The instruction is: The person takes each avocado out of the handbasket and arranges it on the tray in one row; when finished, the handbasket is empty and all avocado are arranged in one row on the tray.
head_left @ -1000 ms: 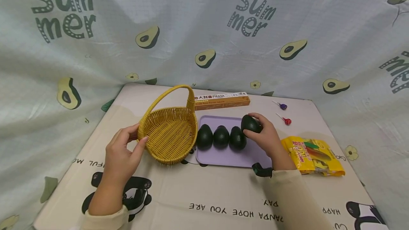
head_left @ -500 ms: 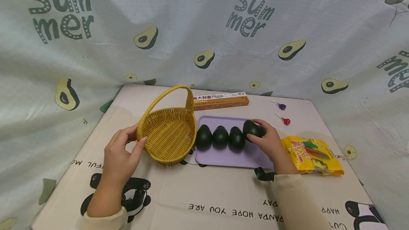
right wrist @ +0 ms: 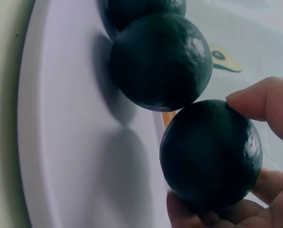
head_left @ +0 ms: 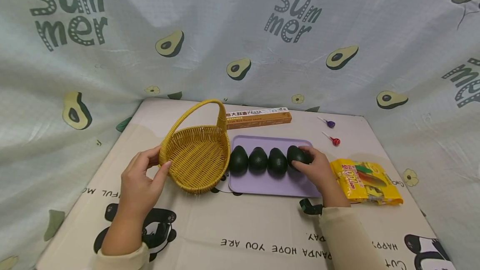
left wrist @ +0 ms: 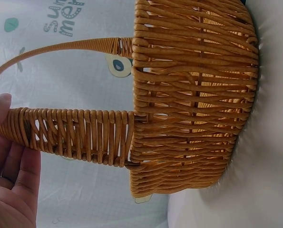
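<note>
My left hand (head_left: 140, 184) pinches the handle (left wrist: 74, 137) of a yellow wicker basket (head_left: 198, 159) near its lower left end. The basket stands on the table, its bare woven floor visible in the head view. My right hand (head_left: 320, 172) grips a dark green avocado (head_left: 296, 154) between thumb and fingers, at the right end of a row. Three other avocados (head_left: 258, 161) lie side by side on a lilac tray (head_left: 270, 189). In the right wrist view the gripped avocado (right wrist: 208, 152) is close to its neighbour (right wrist: 162, 61); whether it touches the tray is unclear.
Behind the tray lies a pasta box (head_left: 258, 118), partly hidden by the basket. Two lollipops, one purple (head_left: 330, 123) and one red (head_left: 336, 141), lie at the back right. A yellow snack bag (head_left: 369, 181) sits right of the tray. A printed curtain (head_left: 210, 20) surrounds the table.
My right hand has lowered the avocado toward the viewer, bringing it into line with the other three on the tray. The left hand and basket have stayed in place.
</note>
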A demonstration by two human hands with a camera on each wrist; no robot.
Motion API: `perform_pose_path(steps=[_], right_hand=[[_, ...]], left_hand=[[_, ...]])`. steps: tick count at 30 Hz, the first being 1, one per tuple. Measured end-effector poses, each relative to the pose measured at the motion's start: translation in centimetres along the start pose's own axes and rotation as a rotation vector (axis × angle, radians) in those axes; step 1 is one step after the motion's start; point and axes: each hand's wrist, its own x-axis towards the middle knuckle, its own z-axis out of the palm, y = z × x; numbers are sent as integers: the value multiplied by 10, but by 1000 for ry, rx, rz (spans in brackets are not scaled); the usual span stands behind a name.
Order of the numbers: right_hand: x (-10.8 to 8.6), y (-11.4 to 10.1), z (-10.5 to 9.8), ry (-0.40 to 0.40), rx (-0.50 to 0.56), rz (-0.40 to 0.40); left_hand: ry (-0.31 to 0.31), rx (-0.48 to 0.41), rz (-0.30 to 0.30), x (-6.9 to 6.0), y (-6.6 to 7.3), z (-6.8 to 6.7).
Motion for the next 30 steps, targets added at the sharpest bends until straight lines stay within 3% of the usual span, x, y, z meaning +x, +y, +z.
perform_pose_path(steps=[9, 30], right_hand=[[0, 9, 3, 12, -78, -1], [-1, 16, 4, -12, -112, -47]], left_hand=[[-8, 5, -9, 0, -1, 1], [4, -4, 5, 2, 2, 0]])
